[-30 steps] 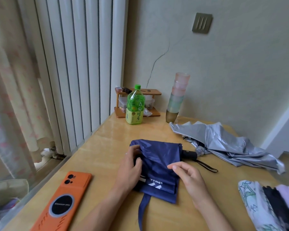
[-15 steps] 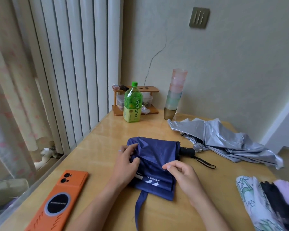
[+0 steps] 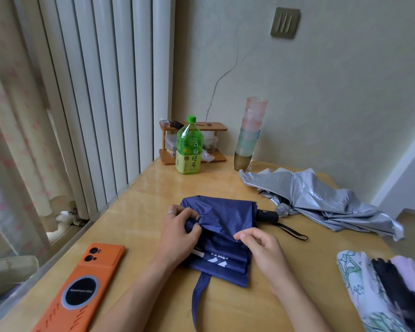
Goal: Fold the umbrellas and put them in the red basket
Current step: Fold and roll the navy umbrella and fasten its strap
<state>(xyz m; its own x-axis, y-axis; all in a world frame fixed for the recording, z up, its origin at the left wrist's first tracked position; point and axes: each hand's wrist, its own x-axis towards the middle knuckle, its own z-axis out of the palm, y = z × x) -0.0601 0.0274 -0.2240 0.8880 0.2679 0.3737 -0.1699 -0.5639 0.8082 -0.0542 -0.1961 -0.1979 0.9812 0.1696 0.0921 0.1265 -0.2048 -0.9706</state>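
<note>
- On the worktop [image 3: 139, 212], close before us, the blue umbrella [image 3: 225, 224] lies collapsed. Its black handle [image 3: 267, 215] points right and its canopy is gathered into flat, overlapping pleats. We judge its folding well begun but not finished.
- Our left hand [image 3: 180, 233] has its grip closed on a bunch of canopy at the far left corner. Our right hand [image 3: 265, 251] pinches the edge of a pleat between thumb and forefinger, near the middle of the cloth.
- Its closure strap [image 3: 198, 300] trails loose toward us off the near edge, unfastened. We reckon the pleats need wrapping round the shaft, and the strap fastening, before this one counts as folded.
- Just beside the handle's end, the silver umbrella [image 3: 321, 200] lies crumpled and spread with a rib or two showing. Neither hand is on it, so we count it as work left.
- At the right edge, a bundle of patterned, black and lilac cloth [image 3: 374, 291] may be more umbrellas. The frame cuts it off, so we cannot be sure.
- We see no red basket anywhere, and nothing shows that any umbrella has been put away. We place the task in its early part.
- As for looks, the navy cloth is thin and smooth, with white markings on the near panel. A slim black wrist loop [image 3: 291, 232] runs from the handle across the wood.
</note>
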